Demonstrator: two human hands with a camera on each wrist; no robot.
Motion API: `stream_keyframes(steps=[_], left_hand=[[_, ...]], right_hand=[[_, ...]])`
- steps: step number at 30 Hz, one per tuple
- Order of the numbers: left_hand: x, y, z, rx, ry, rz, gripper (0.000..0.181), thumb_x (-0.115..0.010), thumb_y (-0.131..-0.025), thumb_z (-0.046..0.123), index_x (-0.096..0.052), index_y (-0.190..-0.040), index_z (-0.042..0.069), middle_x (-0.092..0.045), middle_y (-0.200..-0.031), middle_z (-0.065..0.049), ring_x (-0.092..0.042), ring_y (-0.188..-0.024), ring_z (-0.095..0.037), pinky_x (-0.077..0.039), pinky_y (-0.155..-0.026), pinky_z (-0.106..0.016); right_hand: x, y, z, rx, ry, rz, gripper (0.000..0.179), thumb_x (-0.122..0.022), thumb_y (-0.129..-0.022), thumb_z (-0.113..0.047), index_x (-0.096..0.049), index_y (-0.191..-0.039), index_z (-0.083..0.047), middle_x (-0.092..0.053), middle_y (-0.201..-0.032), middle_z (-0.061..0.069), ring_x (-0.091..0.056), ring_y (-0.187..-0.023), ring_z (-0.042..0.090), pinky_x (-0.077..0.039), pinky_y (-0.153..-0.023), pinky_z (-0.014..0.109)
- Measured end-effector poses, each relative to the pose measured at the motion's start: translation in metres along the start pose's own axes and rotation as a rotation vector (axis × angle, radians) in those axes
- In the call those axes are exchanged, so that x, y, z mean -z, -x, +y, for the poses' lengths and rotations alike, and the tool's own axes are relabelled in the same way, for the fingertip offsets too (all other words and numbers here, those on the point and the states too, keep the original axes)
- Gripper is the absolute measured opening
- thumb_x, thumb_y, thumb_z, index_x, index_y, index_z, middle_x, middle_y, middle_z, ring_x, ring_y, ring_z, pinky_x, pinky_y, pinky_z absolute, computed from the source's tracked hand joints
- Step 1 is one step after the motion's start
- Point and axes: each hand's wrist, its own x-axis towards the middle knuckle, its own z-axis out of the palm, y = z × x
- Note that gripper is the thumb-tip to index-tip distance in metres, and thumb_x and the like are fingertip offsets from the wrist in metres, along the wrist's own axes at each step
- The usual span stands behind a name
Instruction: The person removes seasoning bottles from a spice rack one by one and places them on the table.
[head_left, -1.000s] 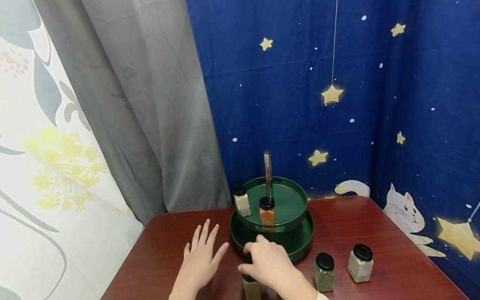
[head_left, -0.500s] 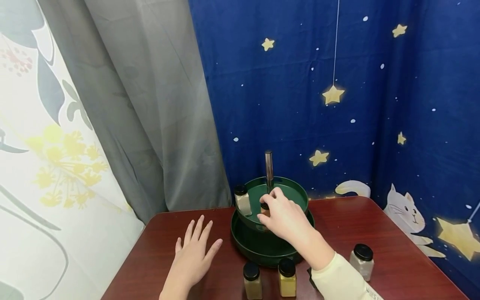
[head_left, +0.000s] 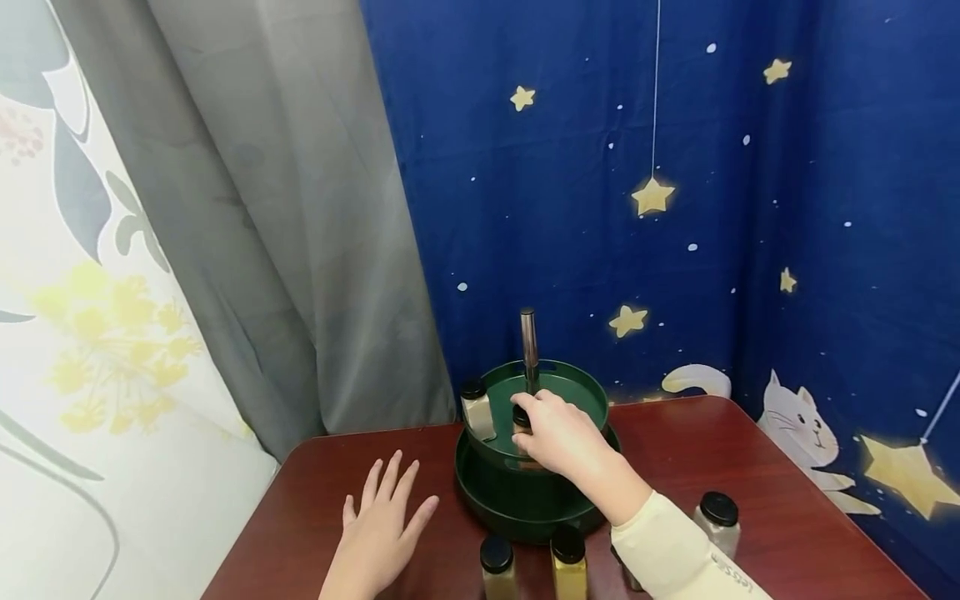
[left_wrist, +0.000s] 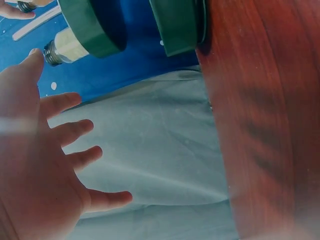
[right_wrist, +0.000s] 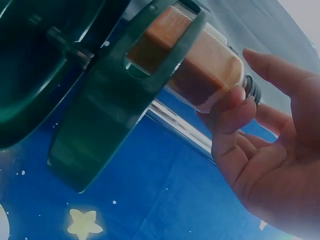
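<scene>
My right hand (head_left: 561,433) is at the upper tray of a green two-tier tray stand (head_left: 573,387). Its fingers curl round the neck and black lid of a spice jar (right_wrist: 200,70) filled with orange-brown powder. In the right wrist view the jar's base shows through the slot in the tray's wall. Left of it, a jar of pale powder (head_left: 480,415) with a black lid stands on the same tray. My left hand (head_left: 377,533) is over the table's left part, fingers spread and straight, holding nothing.
A metal post (head_left: 529,346) rises from the upper tray. Near the front stand a brownish jar (head_left: 498,571) and a yellow jar (head_left: 570,575). Further right is a grey-white jar (head_left: 718,525); my sleeve (head_left: 667,546) mostly hides another. Curtains (head_left: 562,167) hang behind the table (head_left: 667,433).
My right hand has moved from the front jars up to the orange-brown spice jar on the upper tray and stays there. The left hand has shifted slightly toward me, still spread.
</scene>
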Motion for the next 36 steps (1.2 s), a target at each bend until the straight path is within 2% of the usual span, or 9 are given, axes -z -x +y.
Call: stream_keyframes(steps=[5,12,23,36], left_hand=[[-0.005,-0.004,-0.002,-0.010,0.012,0.005,0.088,-0.034,-0.100,0.083,-0.044,-0.164,0.024,-0.025,-0.179,-0.007,-0.017,-0.166,-0.042,-0.015,-0.116,-0.088],[-0.007,-0.007,-0.001,-0.007,0.014,0.007,0.084,-0.037,-0.102,0.080,-0.045,-0.164,0.024,-0.025,-0.179,-0.007,-0.017,-0.166,-0.042,-0.015,-0.116,-0.089],[-0.011,-0.005,-0.007,0.017,0.032,-0.027,0.093,-0.029,-0.097,0.088,-0.049,-0.162,0.023,-0.026,-0.178,-0.008,-0.017,-0.165,-0.043,-0.013,-0.115,-0.090],[-0.014,-0.004,-0.009,0.021,0.048,-0.033,0.085,-0.038,-0.101,0.081,-0.050,-0.161,0.022,-0.028,-0.177,-0.009,-0.019,-0.164,-0.044,-0.013,-0.114,-0.091]], right_hand=[[0.002,-0.003,0.001,-0.009,-0.042,0.010,0.051,-0.081,-0.097,-0.025,-0.065,-0.144,-0.015,-0.069,-0.130,0.013,-0.070,-0.104,0.027,-0.061,-0.087,0.046],[0.005,-0.008,0.002,-0.024,-0.068,0.005,0.047,-0.077,-0.100,-0.028,-0.066,-0.144,-0.016,-0.068,-0.132,0.013,-0.070,-0.115,0.030,-0.060,-0.097,0.050],[0.003,-0.012,0.003,-0.009,-0.136,0.033,0.038,-0.080,-0.097,-0.026,-0.072,-0.134,-0.017,-0.070,-0.122,0.010,-0.068,-0.108,0.025,-0.059,-0.094,0.046],[0.012,-0.009,0.001,-0.007,-0.169,0.077,0.039,-0.078,-0.099,-0.026,-0.070,-0.136,-0.017,-0.068,-0.128,0.013,-0.067,-0.120,0.030,-0.059,-0.103,0.052]])
